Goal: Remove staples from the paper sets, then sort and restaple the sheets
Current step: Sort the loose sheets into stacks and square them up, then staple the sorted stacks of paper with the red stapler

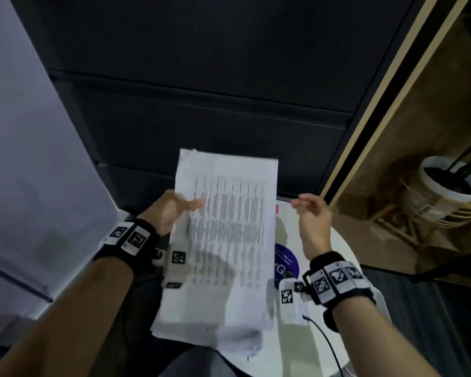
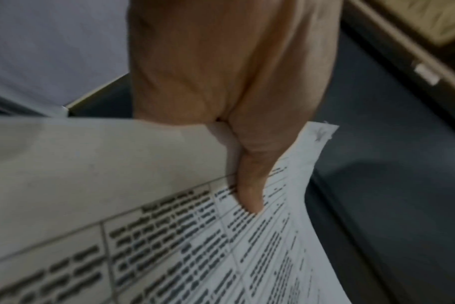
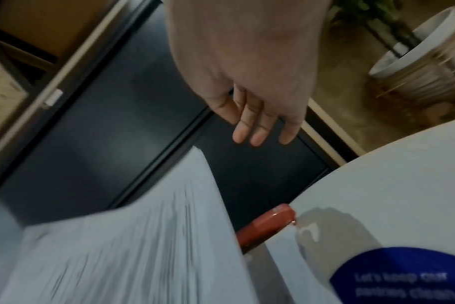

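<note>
- Head view: a printed sheet [image 1: 226, 213] is held up above a round white table [image 1: 335, 248] by the left hand [image 1: 169, 210]; the sheet's left edge is pinched, with the thumb laid across the printed face and the other fingers hidden behind the paper; further white sheets [image 1: 237, 336] are seen lying on the table under the raised one, their near edge overhanging the table's rim; the right hand [image 1: 313, 213] is raised just to the right of the sheet, apart from it, with fingers loosely bent and nothing grasped; a blue round sticker [image 1: 288, 261] with white lettering is seen on the table between the sheet and the right wrist; a white plant pot [image 1: 446, 183] in a wicker stand is seen on the floor at far right; marker bands are worn on both wrists.
- Left wrist view: the sheet [image 2: 169, 246], printed with a ruled table of blurred text, is clamped by the left hand [image 2: 221, 82] between thumb and palm; the thumb [image 2: 249, 185] is pressed flat on the print; a frayed corner is seen beyond the thumb.
- Right wrist view: the right hand [image 3: 247, 72] is seen empty, its fingers [image 3: 257, 131] relaxed and pointing towards the dark cabinet front; the blurred sheet [image 3: 133, 236] lies below and left of it, untouched; a red stapler [image 3: 265, 224] is seen on the table [image 3: 390, 185] near its edge, partly hidden by the sheet; the sticker [image 3: 403, 277] lies at lower right.
</note>
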`<action>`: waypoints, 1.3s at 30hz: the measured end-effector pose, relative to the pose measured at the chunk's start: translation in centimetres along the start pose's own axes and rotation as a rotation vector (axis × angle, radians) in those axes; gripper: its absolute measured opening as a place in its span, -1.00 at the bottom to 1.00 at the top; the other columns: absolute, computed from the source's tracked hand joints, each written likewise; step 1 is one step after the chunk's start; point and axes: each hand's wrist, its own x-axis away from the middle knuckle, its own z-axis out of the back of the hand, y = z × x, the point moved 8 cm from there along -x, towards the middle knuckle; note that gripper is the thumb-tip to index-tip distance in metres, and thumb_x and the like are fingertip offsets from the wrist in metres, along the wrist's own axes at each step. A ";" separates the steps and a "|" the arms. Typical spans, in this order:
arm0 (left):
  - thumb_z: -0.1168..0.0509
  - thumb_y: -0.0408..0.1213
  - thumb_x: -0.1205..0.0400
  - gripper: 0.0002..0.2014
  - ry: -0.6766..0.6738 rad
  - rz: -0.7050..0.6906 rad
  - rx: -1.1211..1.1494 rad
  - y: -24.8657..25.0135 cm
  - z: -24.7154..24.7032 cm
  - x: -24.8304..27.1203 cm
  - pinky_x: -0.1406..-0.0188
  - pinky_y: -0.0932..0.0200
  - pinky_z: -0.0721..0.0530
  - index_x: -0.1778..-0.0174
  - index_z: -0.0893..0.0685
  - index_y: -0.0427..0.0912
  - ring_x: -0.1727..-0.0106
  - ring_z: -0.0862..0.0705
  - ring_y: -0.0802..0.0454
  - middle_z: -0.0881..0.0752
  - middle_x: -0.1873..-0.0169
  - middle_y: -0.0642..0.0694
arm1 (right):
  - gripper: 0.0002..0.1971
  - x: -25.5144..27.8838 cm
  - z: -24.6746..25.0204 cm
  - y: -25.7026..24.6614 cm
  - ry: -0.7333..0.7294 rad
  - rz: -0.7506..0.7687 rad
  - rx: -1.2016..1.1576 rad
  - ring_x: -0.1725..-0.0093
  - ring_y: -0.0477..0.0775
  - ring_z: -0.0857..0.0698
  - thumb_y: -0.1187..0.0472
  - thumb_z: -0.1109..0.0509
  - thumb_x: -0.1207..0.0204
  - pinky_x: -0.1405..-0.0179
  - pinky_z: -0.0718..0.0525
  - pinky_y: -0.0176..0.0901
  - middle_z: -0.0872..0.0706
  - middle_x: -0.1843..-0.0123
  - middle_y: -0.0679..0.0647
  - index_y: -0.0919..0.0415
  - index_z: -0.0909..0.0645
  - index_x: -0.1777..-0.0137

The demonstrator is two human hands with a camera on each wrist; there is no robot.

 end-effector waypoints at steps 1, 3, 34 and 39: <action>-0.50 -0.31 -0.48 -0.50 0.012 0.055 -0.070 -2.0 0.4 -0.7 -0.43 -0.13 -0.45 -0.23 -0.59 -0.56 -0.33 -0.63 -0.14 -0.72 -0.19 -0.18 | -0.78 -1.1 0.5 1.0 0.050 -0.017 0.038 0.20 -0.20 -0.69 0.58 -0.22 -0.56 -0.14 -0.55 -0.27 -0.71 0.22 0.08 0.30 -0.56 -0.03; -0.53 -0.31 -0.47 -0.55 0.102 0.144 -0.225 -6.3 0.6 -1.9 -0.29 -0.06 -0.57 -0.23 -0.65 -0.41 -0.26 -0.64 -0.14 -0.70 -0.16 -0.16 | -0.81 -2.8 0.6 3.2 0.082 -0.050 0.145 0.08 0.05 -0.69 0.54 -0.22 -0.57 -0.23 -0.61 -0.02 -0.72 0.12 0.21 0.29 -0.58 0.00; -0.50 -0.40 -0.48 -0.70 0.085 0.404 -0.286 -16.9 0.5 -4.7 -0.36 -0.18 -0.57 -0.13 -0.73 -0.32 -0.17 -0.71 -0.19 -0.77 -0.10 -0.23 | -0.68 -7.1 2.2 12.2 -0.220 -0.301 1.261 -0.41 0.36 -0.38 0.27 -0.15 -0.65 -0.28 -0.43 0.46 -0.45 -0.30 0.26 0.14 -0.48 -0.38; -0.50 -0.34 -0.49 -0.67 0.105 0.397 -0.327 -16.4 0.3 -4.0 -0.33 -0.17 -0.59 -0.15 -0.72 -0.36 -0.15 -0.71 -0.20 -0.76 -0.08 -0.24 | -0.62 -4.4 5.7 11.9 -0.346 -0.207 1.200 -0.47 0.33 -0.32 0.24 -0.15 -0.67 -0.38 -0.34 0.48 -0.40 -0.43 0.20 -0.06 -0.54 -0.42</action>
